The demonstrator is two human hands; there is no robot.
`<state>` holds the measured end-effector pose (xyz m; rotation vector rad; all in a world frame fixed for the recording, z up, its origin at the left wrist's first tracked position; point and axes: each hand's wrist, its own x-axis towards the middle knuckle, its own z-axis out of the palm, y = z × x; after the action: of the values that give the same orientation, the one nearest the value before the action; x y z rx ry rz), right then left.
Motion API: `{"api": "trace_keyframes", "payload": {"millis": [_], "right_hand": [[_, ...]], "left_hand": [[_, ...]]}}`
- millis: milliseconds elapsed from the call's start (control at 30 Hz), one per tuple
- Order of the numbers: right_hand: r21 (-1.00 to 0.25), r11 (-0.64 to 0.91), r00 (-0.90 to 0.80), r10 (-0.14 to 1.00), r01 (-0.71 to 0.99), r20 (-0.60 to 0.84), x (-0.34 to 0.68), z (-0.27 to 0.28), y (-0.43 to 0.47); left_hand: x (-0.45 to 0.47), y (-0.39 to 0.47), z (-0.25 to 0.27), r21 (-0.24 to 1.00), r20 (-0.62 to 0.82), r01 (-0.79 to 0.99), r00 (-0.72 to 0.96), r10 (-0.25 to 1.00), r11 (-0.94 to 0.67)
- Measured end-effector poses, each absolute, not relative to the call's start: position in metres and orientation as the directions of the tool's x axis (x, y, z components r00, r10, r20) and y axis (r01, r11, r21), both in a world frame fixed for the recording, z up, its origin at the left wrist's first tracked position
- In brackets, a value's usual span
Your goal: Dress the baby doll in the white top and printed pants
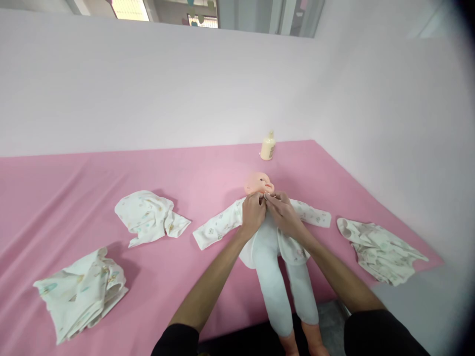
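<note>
Pink tabletop (pixel 185 170) carries a doll (pixel 257 183) right of frame centre. Left hand (pixel 254 212) and right hand (pixel 284 213) appear to pinch its white top (pixel 220 226) at the neckline, grip closed. Fastening seems in hand; the next move likely calls for aligned front edges.

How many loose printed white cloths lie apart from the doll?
3: the first cloth left of the doll, a second cloth nearer at lower left, a third cloth at the right edge of the pink cover. Folds may hide more.
</note>
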<state>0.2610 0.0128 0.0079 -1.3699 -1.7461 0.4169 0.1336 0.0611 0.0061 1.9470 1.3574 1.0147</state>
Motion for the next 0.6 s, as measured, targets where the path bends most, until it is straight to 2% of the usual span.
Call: {"api": "trace_keyframes", "payload": {"millis": [100, 200, 333, 467, 600], "right_hand": [[-0.645, 0.363, -0.031, 0.885, 0.672, 0.465, 0.258, 0.003, 0.008], [-0.647, 0.365, -0.033, 0.885, 0.670, 0.465, 0.255, 0.003, 0.005], [-0.654, 0.398, -0.054, 0.876, 0.643, 0.480, 0.252, 0.003, 0.007], [-0.682, 0.396, -0.050, 0.883, 0.616, 0.467, 0.251, 0.002, 0.009], [-0.704, 0.389, -0.059, 0.894, 0.594, 0.444, 0.251, 0.003, 0.007]], "left_hand": [[0.133, 0.060, 0.008, 0.822, 0.248, 0.475, 0.197, 0.949, -0.314], [0.132, 0.059, 0.010, 0.867, 0.204, 0.419, 0.194, 0.960, -0.269], [0.128, 0.061, 0.010, 0.951, 0.148, 0.232, 0.244, 0.958, -0.205], [0.123, 0.061, 0.016, 0.998, 0.054, -0.008, 0.339, 0.939, -0.054], [0.119, 0.058, 0.027, 0.989, -0.064, -0.102, 0.357, 0.932, 0.107]]}}
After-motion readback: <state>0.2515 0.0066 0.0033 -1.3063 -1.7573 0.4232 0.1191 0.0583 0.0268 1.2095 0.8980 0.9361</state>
